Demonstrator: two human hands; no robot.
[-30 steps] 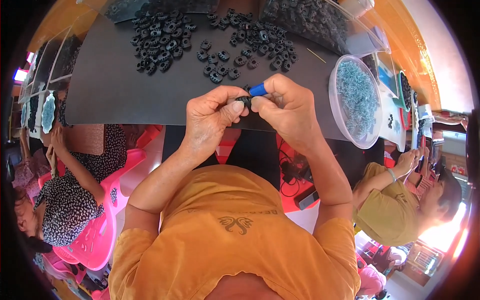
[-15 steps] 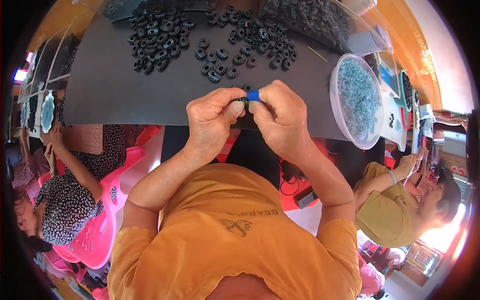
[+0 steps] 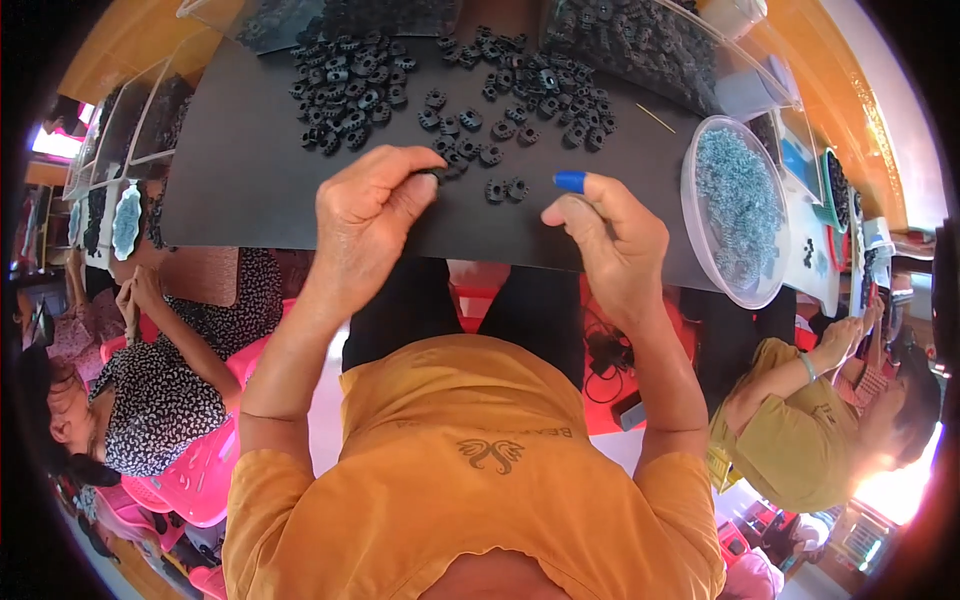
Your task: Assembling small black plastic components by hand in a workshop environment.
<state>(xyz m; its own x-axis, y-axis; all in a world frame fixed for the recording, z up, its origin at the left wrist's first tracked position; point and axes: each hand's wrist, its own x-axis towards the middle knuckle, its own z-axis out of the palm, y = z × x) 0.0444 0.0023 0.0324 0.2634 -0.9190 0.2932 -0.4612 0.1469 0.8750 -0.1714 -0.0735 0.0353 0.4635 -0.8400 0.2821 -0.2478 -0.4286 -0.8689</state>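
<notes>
My left hand (image 3: 365, 225) is closed in a pinch above the dark mat, with a small black claw clip (image 3: 432, 176) mostly hidden between thumb and index finger. To the right, my right hand (image 3: 622, 235) has thumb and index finger apart and nothing visible between them. A blue wrap (image 3: 569, 182) covers its index fingertip. Between the hands, two black clip pieces (image 3: 507, 189) lie side by side on the mat (image 3: 270, 205). Just beyond my left fingertips is a loose group of similar pieces (image 3: 470, 120).
Heaps of black pieces (image 3: 350, 85) cover the mat's far side, before a clear bin (image 3: 640, 50) full of them. At right stand a round tub (image 3: 740, 290) of bluish coil springs (image 3: 735, 190) and a thin yellow stick (image 3: 655, 118). Co-workers sit on both sides.
My hands, together at a black clip before, have moved apart, left hand leftward and right hand rightward. Two pieces now show on the mat between them. The view has shifted slightly.
</notes>
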